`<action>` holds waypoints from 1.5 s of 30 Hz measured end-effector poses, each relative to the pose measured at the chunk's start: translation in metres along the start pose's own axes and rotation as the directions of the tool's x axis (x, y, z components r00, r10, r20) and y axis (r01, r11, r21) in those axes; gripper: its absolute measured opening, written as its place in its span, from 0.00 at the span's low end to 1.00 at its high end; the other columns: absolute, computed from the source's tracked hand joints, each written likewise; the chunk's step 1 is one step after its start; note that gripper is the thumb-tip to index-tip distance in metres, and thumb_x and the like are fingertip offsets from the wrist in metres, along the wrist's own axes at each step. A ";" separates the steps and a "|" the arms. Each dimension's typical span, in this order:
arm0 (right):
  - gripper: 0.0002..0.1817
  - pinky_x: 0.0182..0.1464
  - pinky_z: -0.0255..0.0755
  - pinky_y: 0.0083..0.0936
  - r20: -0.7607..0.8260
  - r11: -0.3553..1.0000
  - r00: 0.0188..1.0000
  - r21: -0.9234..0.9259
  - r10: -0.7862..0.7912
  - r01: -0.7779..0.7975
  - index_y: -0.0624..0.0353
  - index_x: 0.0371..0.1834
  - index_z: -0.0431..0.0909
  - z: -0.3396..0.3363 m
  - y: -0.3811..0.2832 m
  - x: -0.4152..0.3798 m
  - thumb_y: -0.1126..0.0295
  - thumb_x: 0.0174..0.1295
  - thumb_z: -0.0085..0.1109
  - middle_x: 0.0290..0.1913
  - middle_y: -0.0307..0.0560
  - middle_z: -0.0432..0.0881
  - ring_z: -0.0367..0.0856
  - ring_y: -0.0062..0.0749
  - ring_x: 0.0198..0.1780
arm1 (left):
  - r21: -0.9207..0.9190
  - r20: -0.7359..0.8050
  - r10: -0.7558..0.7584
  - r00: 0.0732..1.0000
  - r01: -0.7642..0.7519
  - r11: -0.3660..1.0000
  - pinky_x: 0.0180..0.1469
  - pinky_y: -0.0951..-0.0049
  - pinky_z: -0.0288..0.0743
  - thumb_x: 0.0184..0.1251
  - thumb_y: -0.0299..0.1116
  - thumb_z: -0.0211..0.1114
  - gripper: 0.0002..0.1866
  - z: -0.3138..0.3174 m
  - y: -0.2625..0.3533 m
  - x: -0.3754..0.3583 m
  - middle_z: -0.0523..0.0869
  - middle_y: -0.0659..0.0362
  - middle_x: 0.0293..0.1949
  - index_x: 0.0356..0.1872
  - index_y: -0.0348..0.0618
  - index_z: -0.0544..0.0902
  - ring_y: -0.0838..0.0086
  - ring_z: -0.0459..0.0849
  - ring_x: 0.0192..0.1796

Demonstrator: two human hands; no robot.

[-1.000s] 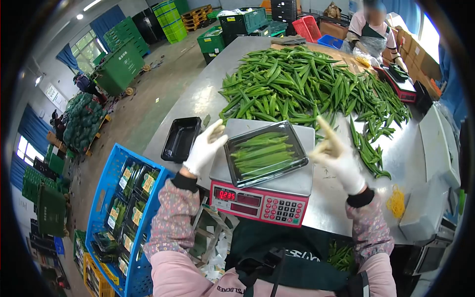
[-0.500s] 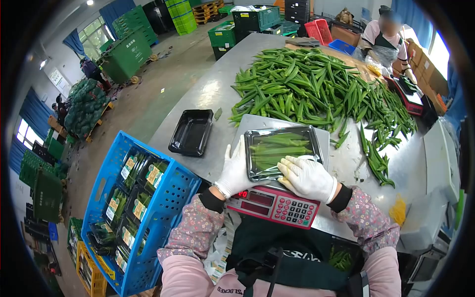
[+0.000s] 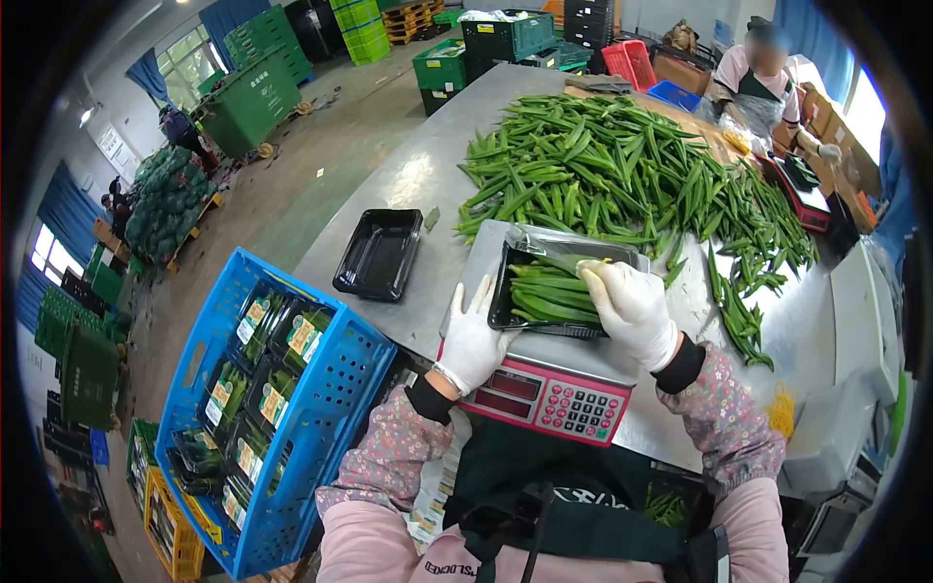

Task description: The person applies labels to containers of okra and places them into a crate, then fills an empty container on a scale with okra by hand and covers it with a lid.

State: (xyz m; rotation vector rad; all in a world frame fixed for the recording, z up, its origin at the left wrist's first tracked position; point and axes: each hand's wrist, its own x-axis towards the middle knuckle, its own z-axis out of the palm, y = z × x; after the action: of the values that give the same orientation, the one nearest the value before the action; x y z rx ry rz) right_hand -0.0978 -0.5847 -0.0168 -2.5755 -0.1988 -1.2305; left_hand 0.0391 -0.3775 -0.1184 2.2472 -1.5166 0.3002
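Note:
A black plastic tray of okra (image 3: 552, 294) sits on the weighing scale (image 3: 549, 396), its green pods showing at the near side. Clear plastic, like a lid or cover (image 3: 559, 243), is raised along the tray's far side. My right hand (image 3: 634, 309), in a white glove, is closed over the tray's right part; what its fingers pinch is hidden. My left hand (image 3: 473, 335), also gloved, rests at the tray's near left corner with fingers spread. An open black tray (image 3: 379, 255) lies farther left on the metal table.
A large heap of okra (image 3: 603, 175) spreads across the table (image 3: 428, 175) beyond the scale. At my left stands a blue crate (image 3: 364, 355) with several labelled packs. Another person (image 3: 758, 87) works at the far right beside a second scale (image 3: 802, 189).
The clear cover over the tray has come up, exposing the okra. My right hand has risen from lying flat to a closed grip; my left has slid slightly right along the near edge.

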 end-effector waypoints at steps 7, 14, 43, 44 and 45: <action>0.09 0.40 0.80 0.30 -0.317 0.913 0.915 -0.238 0.249 -0.330 0.59 0.47 0.85 -0.045 0.057 0.001 0.72 0.66 0.64 0.41 0.51 0.87 0.87 0.42 0.38 | -0.119 0.013 -0.131 0.991 0.132 0.984 0.78 0.43 0.44 0.63 0.37 0.66 0.31 -0.023 0.003 -0.008 0.71 0.46 0.71 0.68 0.40 0.75 0.53 0.63 0.77; 0.12 0.34 0.76 0.22 0.001 0.524 0.527 0.097 0.850 -0.846 0.64 0.42 0.83 -0.107 0.190 -0.118 0.65 0.71 0.58 0.30 0.44 0.86 0.82 0.26 0.28 | -0.251 -0.307 -0.166 0.937 0.089 0.964 0.71 0.51 0.59 0.62 0.36 0.69 0.08 -0.067 -0.007 0.041 0.86 0.60 0.55 0.41 0.52 0.90 0.60 0.75 0.65; 0.13 0.48 0.72 0.19 -0.097 0.520 0.534 0.422 0.840 -0.742 0.64 0.55 0.81 -0.121 0.015 -0.115 0.76 0.68 0.60 0.44 0.40 0.83 0.77 0.18 0.43 | 0.108 -0.431 0.372 0.822 -0.362 0.926 0.75 0.48 0.54 0.49 0.33 0.76 0.13 -0.128 0.102 0.087 0.79 0.54 0.67 0.35 0.51 0.82 0.51 0.68 0.74; 0.15 0.50 0.71 0.20 -0.051 0.540 0.579 0.433 0.814 -0.722 0.64 0.56 0.80 -0.126 -0.003 -0.106 0.77 0.66 0.61 0.44 0.40 0.82 0.77 0.20 0.43 | 0.069 -0.434 0.389 0.813 -0.400 0.914 0.75 0.48 0.55 0.49 0.35 0.77 0.13 -0.126 0.112 0.079 0.79 0.54 0.68 0.35 0.52 0.82 0.51 0.69 0.74; 0.19 0.50 0.71 0.21 -0.032 0.684 0.719 0.340 0.694 -0.645 0.64 0.57 0.80 -0.129 -0.015 -0.103 0.79 0.61 0.62 0.43 0.42 0.81 0.77 0.23 0.44 | -0.014 -0.409 0.405 0.818 -0.450 0.893 0.75 0.48 0.55 0.49 0.37 0.76 0.13 -0.116 0.122 0.073 0.78 0.55 0.68 0.36 0.53 0.82 0.52 0.69 0.74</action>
State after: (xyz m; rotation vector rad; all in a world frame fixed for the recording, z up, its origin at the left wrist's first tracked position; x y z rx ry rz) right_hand -0.2611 -0.6105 -0.0168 -1.9611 0.5219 -0.9951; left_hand -0.0391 -0.4254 0.0404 1.6046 -1.7387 0.7380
